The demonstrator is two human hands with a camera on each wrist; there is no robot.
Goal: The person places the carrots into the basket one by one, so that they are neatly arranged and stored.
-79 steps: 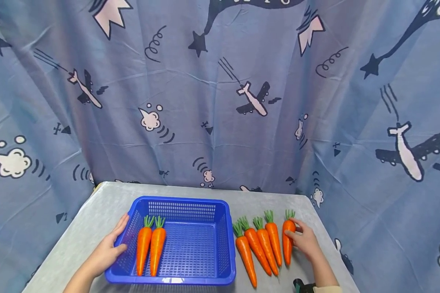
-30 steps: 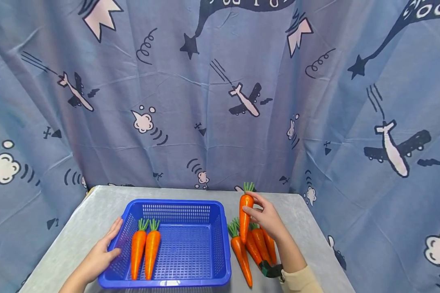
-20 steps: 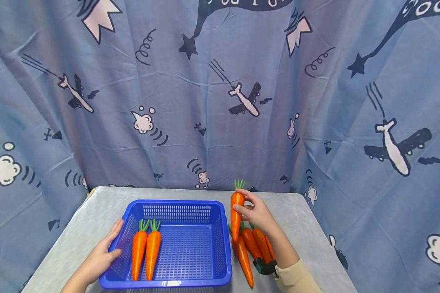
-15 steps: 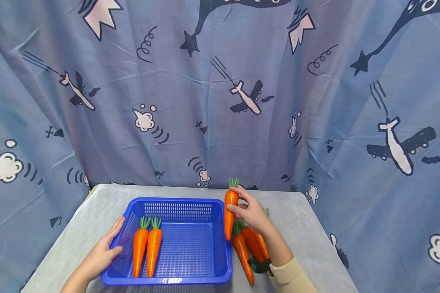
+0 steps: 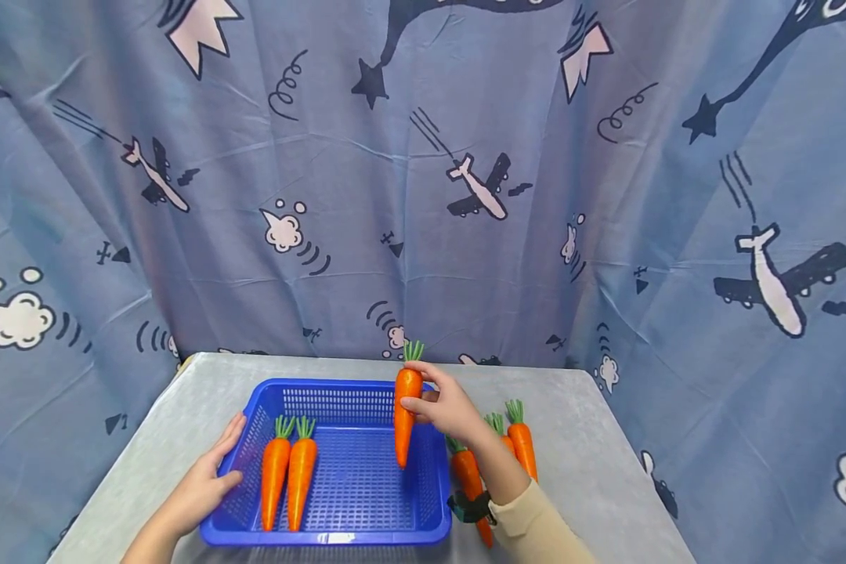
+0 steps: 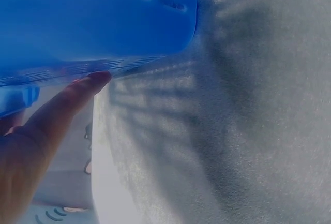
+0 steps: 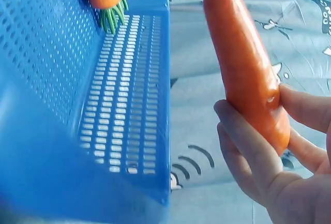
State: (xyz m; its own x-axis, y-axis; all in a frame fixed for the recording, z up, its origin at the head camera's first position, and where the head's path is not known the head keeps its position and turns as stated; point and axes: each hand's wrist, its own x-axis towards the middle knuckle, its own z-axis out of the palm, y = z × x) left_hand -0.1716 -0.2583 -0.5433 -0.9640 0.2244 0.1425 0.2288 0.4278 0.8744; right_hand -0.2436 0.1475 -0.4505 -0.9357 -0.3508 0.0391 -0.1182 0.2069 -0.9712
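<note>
In the head view my right hand pinches a carrot near its top, between thumb and fingers. This carrot hangs tip down, with green stems up, over the right part of the blue plastic basket. In the right wrist view the same carrot shows between the fingers, apart from the basket wall. Two carrots lie side by side in the left part of the basket. My left hand touches the basket's left side with extended fingers; one finger shows against it in the left wrist view.
Right of the basket, several more carrots lie on the grey-white table, partly hidden by my right forearm and its dark wrist strap. A blue curtain printed with planes hangs behind the table.
My right hand has picked up the rightmost carrot from the table, lifted it and carried it left until it is above the basket. My left hand has stayed at the basket's side.
</note>
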